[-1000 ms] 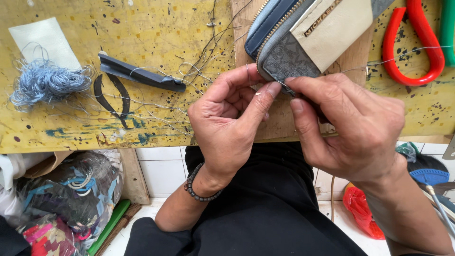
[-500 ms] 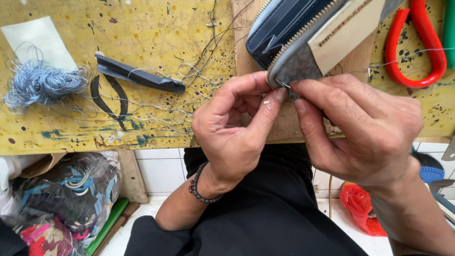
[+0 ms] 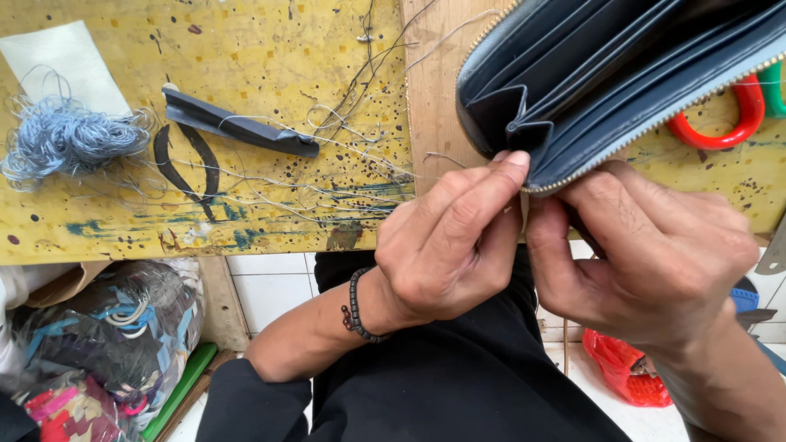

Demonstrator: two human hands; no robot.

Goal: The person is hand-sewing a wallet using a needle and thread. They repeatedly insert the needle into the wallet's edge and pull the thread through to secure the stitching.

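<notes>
A dark blue zip-around wallet (image 3: 622, 82) is held open above a paint-spattered yellow workbench (image 3: 246, 82), both hands close together at its lower zipper edge. The left hand (image 3: 446, 245) pinches the corner beside a loose thread; the right hand (image 3: 647, 254) grips the spine from beneath. Light and pliable, it looks best held by its stiffer zipped rim.

A dark, matt leather-look wallet (image 3: 606, 74) with a metal zip edge lies above a rough, paint-spattered yellow counter (image 3: 246, 65) strewn with pale blue thread (image 3: 61, 139) and a glossy red plastic handle (image 3: 720, 123).
</notes>
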